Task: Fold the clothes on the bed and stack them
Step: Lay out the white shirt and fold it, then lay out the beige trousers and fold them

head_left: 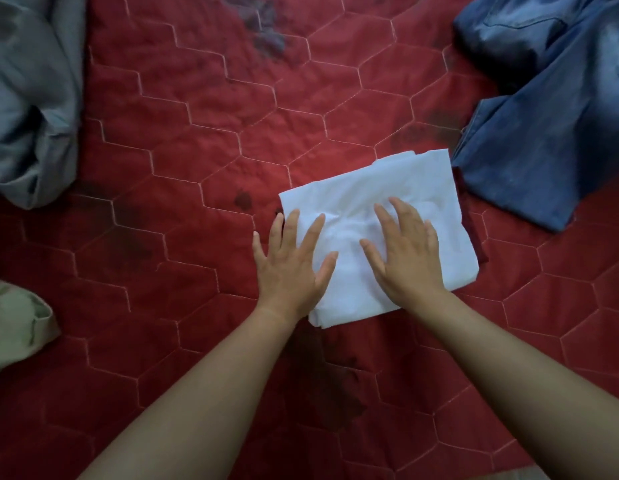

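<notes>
Our left hand (290, 268) and right hand (403, 252) lie palm down, fingers (310, 237) spread flat, gripping nothing. Under our right fingers, and under the thumb-side fingers of the left: a folded white garment (370, 188) on the red quilted bedspread (197, 133). Our left outer fingers rest past its edge, on the quilt. A dark red cloth edge (472, 233) shows beneath the white, beyond our right little finger. Further that way, blue jeans (543, 133). Well off our left fingers, a grey-blue garment (27, 98) and a pale green cloth (14, 323).
</notes>
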`<state>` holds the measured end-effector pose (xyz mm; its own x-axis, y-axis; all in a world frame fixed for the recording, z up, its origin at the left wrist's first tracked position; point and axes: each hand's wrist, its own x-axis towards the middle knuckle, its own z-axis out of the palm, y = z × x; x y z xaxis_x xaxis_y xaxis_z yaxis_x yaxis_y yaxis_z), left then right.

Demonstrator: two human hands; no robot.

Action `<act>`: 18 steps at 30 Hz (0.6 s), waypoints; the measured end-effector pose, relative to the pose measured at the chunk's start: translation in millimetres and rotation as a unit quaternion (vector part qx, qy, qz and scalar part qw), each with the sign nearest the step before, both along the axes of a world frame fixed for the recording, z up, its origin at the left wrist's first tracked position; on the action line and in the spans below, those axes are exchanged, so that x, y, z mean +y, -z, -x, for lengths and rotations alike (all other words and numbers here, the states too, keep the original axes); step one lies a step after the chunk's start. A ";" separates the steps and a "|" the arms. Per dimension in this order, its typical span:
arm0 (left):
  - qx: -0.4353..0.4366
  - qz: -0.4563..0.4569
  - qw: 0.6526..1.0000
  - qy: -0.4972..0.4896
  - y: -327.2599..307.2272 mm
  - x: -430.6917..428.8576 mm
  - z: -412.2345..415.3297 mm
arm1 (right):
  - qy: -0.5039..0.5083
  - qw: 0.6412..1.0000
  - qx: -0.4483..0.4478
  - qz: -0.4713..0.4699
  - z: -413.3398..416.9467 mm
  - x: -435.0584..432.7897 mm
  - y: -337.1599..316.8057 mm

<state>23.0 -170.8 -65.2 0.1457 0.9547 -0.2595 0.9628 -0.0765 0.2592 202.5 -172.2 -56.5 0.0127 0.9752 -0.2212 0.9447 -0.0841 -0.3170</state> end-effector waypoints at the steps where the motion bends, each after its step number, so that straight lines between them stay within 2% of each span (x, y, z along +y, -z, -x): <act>1: -0.006 0.001 1.000 -0.007 -5.4 -1.3 11.3 | -0.005 1.000 0.004 0.004 10.9 -0.3 -7.2; 8: 0.000 -0.006 0.998 -0.065 -44.7 -18.8 136.8 | -0.053 0.998 0.040 0.003 130.8 -7.0 -51.5; 18: 0.042 -0.049 0.992 -0.110 -92.2 -24.5 395.3 | -0.105 0.988 0.112 0.006 394.8 -9.3 -72.9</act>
